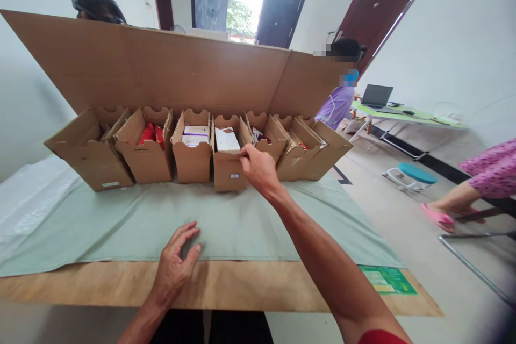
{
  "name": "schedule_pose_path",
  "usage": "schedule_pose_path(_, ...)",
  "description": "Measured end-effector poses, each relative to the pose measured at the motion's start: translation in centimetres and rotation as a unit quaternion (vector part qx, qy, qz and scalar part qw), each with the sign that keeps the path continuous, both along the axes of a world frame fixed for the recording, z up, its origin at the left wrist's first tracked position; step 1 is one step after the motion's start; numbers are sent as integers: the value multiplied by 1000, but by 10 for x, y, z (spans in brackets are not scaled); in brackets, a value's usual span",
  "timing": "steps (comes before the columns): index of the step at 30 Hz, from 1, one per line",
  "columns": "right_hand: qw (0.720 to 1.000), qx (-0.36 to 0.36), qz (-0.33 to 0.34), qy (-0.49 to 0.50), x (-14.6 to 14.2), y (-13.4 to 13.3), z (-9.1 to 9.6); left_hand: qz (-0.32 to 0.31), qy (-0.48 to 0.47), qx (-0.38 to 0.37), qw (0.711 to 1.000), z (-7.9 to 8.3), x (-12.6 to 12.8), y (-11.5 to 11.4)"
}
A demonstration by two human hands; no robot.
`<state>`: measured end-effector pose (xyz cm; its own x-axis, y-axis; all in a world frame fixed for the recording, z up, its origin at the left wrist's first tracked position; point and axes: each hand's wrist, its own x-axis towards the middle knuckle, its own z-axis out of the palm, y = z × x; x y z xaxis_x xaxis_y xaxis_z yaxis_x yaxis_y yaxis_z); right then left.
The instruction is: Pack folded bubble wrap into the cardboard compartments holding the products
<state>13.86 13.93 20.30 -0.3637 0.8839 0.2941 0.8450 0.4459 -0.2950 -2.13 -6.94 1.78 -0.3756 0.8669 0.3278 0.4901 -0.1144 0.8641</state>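
The cardboard box (228,169), fourth from the left in a row of open boxes (150,158), stands on the green cloth (121,226) over the counter (242,286), with a white packet (227,140) inside. The right hand (258,167) pinches its right rim, fingers pressed together. The left hand (175,264) lies flat on the cloth, fingers spread.
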Motion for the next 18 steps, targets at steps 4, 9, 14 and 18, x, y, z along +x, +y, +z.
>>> schedule_pose_path(4,983,9,81,167,90,-79,-13,50,-42,23,998,5,-6,-11)
schedule_pose_path(9,955,27,36,292,201,-137,-33,26,-85,33,995,30,2,-8)
schedule_pose_path(14,894,-49,8,446,246,-163,-74,-63,-153,6,986,55,37,15)
schedule_pose_path(18,904,-107,44,412,230,-173,-107,-114,-194,-30,974,59,59,29)
